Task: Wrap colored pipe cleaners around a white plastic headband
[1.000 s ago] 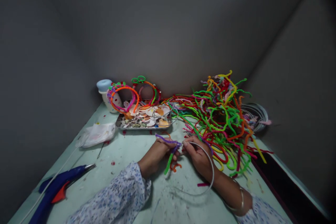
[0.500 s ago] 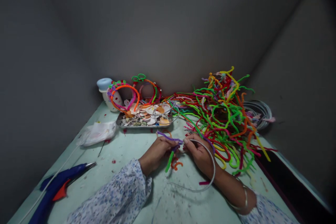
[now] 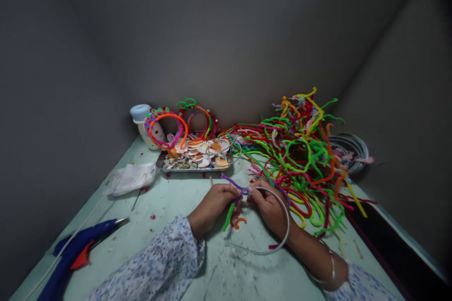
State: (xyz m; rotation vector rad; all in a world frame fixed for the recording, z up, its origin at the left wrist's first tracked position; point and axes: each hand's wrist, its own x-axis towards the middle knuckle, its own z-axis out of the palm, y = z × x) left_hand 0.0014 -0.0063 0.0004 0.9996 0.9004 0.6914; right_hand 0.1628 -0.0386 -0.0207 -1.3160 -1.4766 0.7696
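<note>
Over the middle of the table, my left hand [image 3: 213,204] pinches a purple pipe cleaner [image 3: 230,181] that loops around the tip of a thin pale headband [image 3: 288,225]. My right hand [image 3: 270,209], thumb and fingers closed, grips the headband close to that tip. The band curves around the right wrist and down, its other end pointing left. More purple pipe cleaner shows beside the right hand's knuckles. Just below the left fingertips are a short green pipe cleaner [image 3: 228,216] and a curled orange one [image 3: 240,222]. The fingers partly hide the wrapped spot.
A tangled pile of pipe cleaners [image 3: 303,150] spreads at right, with coiled clear bands [image 3: 356,153] behind. A metal tray [image 3: 194,170] of shells sits at back, near wrapped headbands [image 3: 167,115] and a blue-lidded bottle [image 3: 141,113]. At left lie a plastic bag [image 3: 132,178] and blue glue gun [image 3: 84,240].
The free end of the purple pipe cleaner has swung to the right, and its strand now crosses closer to the headband tip. Both hands stay nearly in place.
</note>
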